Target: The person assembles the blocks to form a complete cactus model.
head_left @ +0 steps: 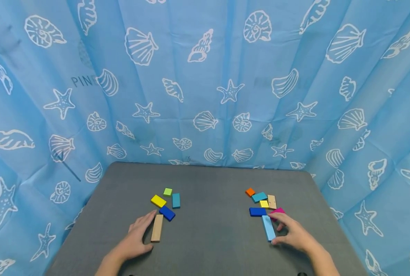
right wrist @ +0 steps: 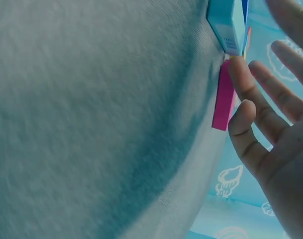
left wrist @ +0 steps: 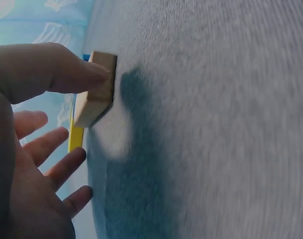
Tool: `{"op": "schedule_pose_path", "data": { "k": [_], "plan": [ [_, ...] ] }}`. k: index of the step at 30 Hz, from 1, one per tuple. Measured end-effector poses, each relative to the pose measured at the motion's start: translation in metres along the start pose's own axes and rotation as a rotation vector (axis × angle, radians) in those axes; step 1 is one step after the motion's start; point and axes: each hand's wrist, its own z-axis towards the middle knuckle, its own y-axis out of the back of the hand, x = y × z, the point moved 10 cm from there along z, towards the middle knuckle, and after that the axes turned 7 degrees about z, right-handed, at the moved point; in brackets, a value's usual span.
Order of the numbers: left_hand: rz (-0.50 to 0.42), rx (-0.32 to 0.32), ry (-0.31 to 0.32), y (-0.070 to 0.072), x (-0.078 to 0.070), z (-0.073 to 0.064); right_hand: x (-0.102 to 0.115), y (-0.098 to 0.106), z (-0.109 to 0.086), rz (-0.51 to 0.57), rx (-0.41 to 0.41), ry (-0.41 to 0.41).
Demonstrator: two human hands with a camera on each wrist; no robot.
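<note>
My left hand [head_left: 134, 237] is beside a plain wooden block [head_left: 157, 228], its fingers and thumb spread around the block's left side. In the left wrist view the thumb overlaps the wooden block [left wrist: 95, 94], while the other fingers stand apart from one another. On the right, my right hand [head_left: 292, 231] arches next to a light blue block [head_left: 268, 229], index fingertip near its far end and thumb tip at its near end. A magenta block [right wrist: 223, 97], partly behind the fingers in the head view, lies just beyond.
Left of centre lie dark blue [head_left: 167, 213], yellow [head_left: 158, 201], teal [head_left: 176, 201] and green [head_left: 168, 192] blocks. The right cluster has dark blue [head_left: 257, 212], yellow [head_left: 264, 204], teal [head_left: 259, 197], wooden [head_left: 272, 202] and orange [head_left: 250, 192] blocks. A shell-patterned curtain [head_left: 205, 96] surrounds the grey table [head_left: 211, 245].
</note>
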Motion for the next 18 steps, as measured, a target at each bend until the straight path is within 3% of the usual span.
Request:
{"op": "schedule_pose_path", "data": {
  "k": [10,14,18],
  "plan": [
    [-0.02,-0.023,0.017,-0.001,0.0,0.006,-0.004,-0.011,0.006,-0.013,0.008,-0.011],
    [-0.065,-0.031,-0.012,0.0,-0.006,0.004,-0.001,-0.012,0.007,-0.012,-0.001,0.013],
    [-0.105,-0.036,-0.069,-0.001,-0.021,0.003,0.001,-0.012,0.006,-0.018,-0.001,0.025]
  ]
}}
